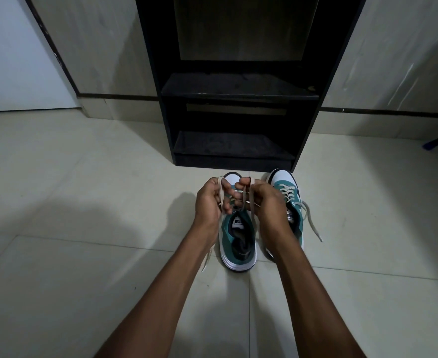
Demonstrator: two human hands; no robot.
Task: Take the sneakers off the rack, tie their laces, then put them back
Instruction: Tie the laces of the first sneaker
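Note:
Two teal and white sneakers stand side by side on the tiled floor, toes toward the black rack (239, 93). Over the left sneaker (238, 241), my left hand (211, 200) pinches one beige lace end. My right hand (263, 200) pinches the other lace end, and the two strands cross between my fingers. One loose lace tail hangs down by my left wrist. The right sneaker (291, 200) sits partly behind my right forearm, its beige lace (313, 223) lying untied on the floor to the right.
The rack's two dark shelves (234, 146) hold nothing. Pale walls stand on both sides of the rack. A dark rod with a blue tip (431, 146) rests on the floor at the far right. A white door fills the upper left.

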